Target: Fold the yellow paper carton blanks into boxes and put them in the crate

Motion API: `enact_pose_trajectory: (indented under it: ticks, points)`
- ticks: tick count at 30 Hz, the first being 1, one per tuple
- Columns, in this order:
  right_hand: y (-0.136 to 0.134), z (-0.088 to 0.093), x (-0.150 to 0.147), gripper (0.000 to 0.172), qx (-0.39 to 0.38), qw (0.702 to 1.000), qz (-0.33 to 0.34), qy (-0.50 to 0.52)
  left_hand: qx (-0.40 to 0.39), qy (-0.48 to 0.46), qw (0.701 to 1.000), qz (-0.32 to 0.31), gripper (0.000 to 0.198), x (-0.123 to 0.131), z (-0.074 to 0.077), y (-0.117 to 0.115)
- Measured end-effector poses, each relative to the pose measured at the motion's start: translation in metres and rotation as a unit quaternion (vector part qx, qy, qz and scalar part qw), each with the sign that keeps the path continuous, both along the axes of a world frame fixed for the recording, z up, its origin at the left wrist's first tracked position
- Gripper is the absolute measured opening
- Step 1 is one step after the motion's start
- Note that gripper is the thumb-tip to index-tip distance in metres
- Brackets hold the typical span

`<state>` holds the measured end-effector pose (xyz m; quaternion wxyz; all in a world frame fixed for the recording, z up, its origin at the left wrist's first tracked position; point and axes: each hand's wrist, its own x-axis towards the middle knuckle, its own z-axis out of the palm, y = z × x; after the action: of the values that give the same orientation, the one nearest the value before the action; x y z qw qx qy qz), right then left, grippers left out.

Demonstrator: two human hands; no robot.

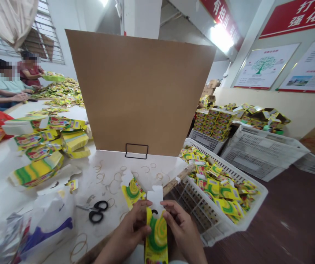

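A yellow and green cardboard packaging box [157, 234] stands between my hands at the table's front edge, its white top flap [156, 196] raised. My left hand [136, 231] grips the box's left side, fingertips near the base of the flap. On the right side, my right hand [180, 223] pinches the upper edge with thumb and fingers. Another yellow and green box [132, 190], with a white flap, lies flat on the table just behind my left hand. Black-handled scissors [98, 212] rest to the left of it. The inside of the held box is hidden.
A large brown cardboard panel [146, 91] stands across the table behind a black wire stand [136, 151]. Rubber bands [116, 179] lie scattered. Stacked flat boxes [47, 139] sit left. A white crate [245, 220] of small packets stands right. Co-workers [31, 71] sit far left.
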<state>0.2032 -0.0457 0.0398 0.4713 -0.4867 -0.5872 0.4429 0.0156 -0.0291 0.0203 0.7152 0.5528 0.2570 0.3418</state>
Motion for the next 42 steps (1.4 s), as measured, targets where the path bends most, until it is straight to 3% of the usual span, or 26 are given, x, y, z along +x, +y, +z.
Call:
enact_pose_trajectory:
  ticks: [3, 8, 16, 19, 21, 22, 25, 28, 33, 38, 42]
  points:
    - [-0.001, -0.001, -0.001, 0.036, 0.023, 1.0, -0.011, -0.006, -0.022, -0.028, 0.999, 0.003, 0.051, 0.0, 0.001, 0.001]
    - [-0.004, -0.001, -0.001, 0.03, 0.031, 0.999, 0.015, 0.001, 0.01, -0.006, 1.0, 0.025, 0.038, 0.002, 0.008, -0.001]
    - [0.0, -0.012, 0.008, 0.039, 0.038, 0.997, 0.018, -0.058, 0.012, -0.045, 0.999, 0.005, 0.031, 0.01, 0.007, -0.005]
    - [0.0, -0.015, 0.004, 0.028, 0.034, 0.999, 0.002, 0.012, -0.009, -0.032, 0.999, 0.011, 0.06, 0.008, 0.006, -0.005]
    - [0.001, -0.016, 0.001, 0.039, 0.023, 0.997, -0.019, 0.072, -0.001, -0.024, 1.0, 0.018, 0.077, 0.008, 0.007, -0.004]
    - [0.001, -0.016, 0.001, 0.044, 0.021, 0.996, -0.026, 0.081, 0.007, -0.027, 0.999, 0.016, 0.076, 0.008, 0.007, -0.003]
    - [0.003, -0.013, 0.007, 0.029, 0.077, 0.997, -0.027, 0.014, 0.039, -0.031, 0.998, 0.034, 0.051, 0.01, 0.005, 0.0]
    - [0.003, -0.009, 0.014, 0.031, 0.123, 0.992, -0.015, -0.037, 0.068, 0.023, 0.993, 0.094, 0.039, 0.011, 0.0, 0.002]
    - [0.003, -0.004, 0.009, 0.04, -0.049, 0.993, 0.019, -0.103, 0.057, 0.088, 0.988, 0.116, 0.042, 0.015, -0.002, 0.0]
    - [0.005, -0.002, -0.002, 0.03, -0.035, 0.978, -0.03, -0.202, 0.06, 0.085, 0.988, 0.117, 0.047, 0.016, 0.003, 0.0]
    - [0.004, -0.003, -0.005, 0.038, 0.004, 0.981, -0.025, -0.192, 0.037, 0.029, 0.992, 0.118, 0.049, 0.013, 0.005, 0.002]
